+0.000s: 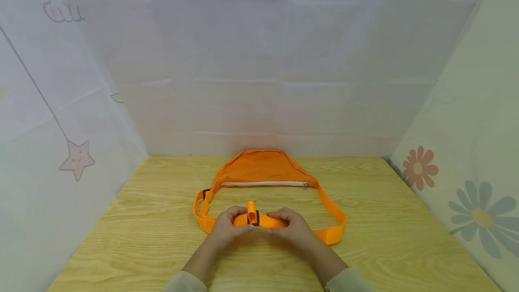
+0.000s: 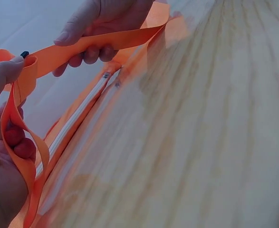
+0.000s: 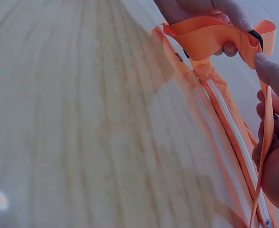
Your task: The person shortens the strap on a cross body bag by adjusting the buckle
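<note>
An orange waist bag [image 1: 261,166] lies at the back of the table, its white zipper [image 1: 263,184] facing me. Its orange strap [image 1: 273,222] loops forward to my hands. My left hand [image 1: 225,231] pinches the strap beside a black slider buckle [image 1: 257,218], thumb at the buckle's edge. From the buckle a short loop of webbing [image 1: 251,211] stands up. A little to the right, my right hand [image 1: 298,231] grips the strap between thumb and fingers. In the left wrist view, the strap stretches between both hands, and more webbing [image 2: 19,142] hangs across the left fingers.
A second black buckle [image 1: 206,193] sits on the strap at the bag's left side. To the right, the strap [image 1: 334,220] curves round on the wooden table [image 1: 389,247]. Pale printed sheets [image 1: 259,66] enclose the table at the back and both sides.
</note>
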{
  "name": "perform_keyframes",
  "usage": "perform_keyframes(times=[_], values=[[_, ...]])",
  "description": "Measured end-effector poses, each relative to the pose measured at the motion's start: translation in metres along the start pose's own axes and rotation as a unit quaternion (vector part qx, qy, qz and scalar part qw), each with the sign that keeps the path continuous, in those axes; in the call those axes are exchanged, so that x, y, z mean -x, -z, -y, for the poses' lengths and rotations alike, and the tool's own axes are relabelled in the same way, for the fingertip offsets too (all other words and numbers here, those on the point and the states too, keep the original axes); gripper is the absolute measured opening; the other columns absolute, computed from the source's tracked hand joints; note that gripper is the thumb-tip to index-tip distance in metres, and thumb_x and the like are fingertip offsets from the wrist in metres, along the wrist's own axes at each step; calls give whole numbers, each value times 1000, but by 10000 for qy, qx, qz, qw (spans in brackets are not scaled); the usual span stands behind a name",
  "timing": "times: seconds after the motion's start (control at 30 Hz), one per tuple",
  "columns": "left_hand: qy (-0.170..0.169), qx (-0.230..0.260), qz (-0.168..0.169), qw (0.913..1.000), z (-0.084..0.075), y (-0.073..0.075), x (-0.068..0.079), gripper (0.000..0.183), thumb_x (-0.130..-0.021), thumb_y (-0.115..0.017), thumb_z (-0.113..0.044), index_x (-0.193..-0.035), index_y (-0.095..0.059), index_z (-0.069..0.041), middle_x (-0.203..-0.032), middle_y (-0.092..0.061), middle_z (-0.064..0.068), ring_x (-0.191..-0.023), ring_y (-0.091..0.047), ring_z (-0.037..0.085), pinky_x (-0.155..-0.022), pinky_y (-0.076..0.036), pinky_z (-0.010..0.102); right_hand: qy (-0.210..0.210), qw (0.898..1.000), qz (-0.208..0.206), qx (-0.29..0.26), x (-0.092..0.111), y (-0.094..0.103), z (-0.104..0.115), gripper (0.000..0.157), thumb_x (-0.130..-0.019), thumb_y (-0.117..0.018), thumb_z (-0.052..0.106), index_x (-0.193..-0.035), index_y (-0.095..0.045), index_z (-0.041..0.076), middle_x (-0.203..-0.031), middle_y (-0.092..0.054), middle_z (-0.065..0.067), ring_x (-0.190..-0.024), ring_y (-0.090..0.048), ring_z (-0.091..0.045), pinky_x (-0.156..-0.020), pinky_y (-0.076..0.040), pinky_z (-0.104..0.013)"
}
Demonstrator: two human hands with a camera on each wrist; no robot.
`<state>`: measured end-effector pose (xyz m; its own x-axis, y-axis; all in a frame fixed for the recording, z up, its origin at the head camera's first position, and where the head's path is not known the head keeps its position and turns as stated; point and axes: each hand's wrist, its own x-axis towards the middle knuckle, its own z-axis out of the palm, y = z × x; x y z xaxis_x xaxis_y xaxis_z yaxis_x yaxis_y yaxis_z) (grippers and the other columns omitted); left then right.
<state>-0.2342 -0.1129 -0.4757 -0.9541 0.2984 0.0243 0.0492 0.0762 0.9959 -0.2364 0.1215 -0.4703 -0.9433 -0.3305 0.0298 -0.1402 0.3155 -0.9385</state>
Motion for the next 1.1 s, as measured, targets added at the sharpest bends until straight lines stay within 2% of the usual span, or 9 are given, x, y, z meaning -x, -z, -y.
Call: perform_keyframes(times=[0.53,0.73,0.97,1.1], values=[[-65,-164,-29,9998,2,-1,-2,44,-82,-78,-10,-119,-60,6,-118,-60,15,-94,-58,13,-79,-51,16,-20,9999,-142,-56,-2,-6,1,42,-79,-82,18,-118,-71,7,-108,-64,-6,-103,-55,-15,-88,-45,-14],[-107,-320,0,9994,4,-2,-2,45,-81,-79,-12,-118,-61,5,-119,-60,15,-95,-57,13,-80,-50,17,3,9996,-140,225,-5,-9,3,41,-78,-83,25,-115,-73,11,-106,-64,-3,-103,-55,-16,-91,-44,-17],[-116,-280,-159,9994,3,-2,-1,47,-82,-79,-13,-122,-60,4,-121,-61,16,-98,-59,14,-82,-50,16,-78,9992,-96,392,-3,-7,3,59,-77,-84,28,-130,-64,11,-117,-62,-2,-113,-54,-18,-96,-44,-21],[-83,-99,-223,9997,2,-1,-2,48,-82,-79,-11,-122,-59,5,-118,-62,16,-97,-59,14,-82,-51,16,-64,9985,-177,520,-1,-5,0,58,-76,-85,26,-130,-64,13,-117,-61,-1,-113,-54,-17,-96,-44,-23]])
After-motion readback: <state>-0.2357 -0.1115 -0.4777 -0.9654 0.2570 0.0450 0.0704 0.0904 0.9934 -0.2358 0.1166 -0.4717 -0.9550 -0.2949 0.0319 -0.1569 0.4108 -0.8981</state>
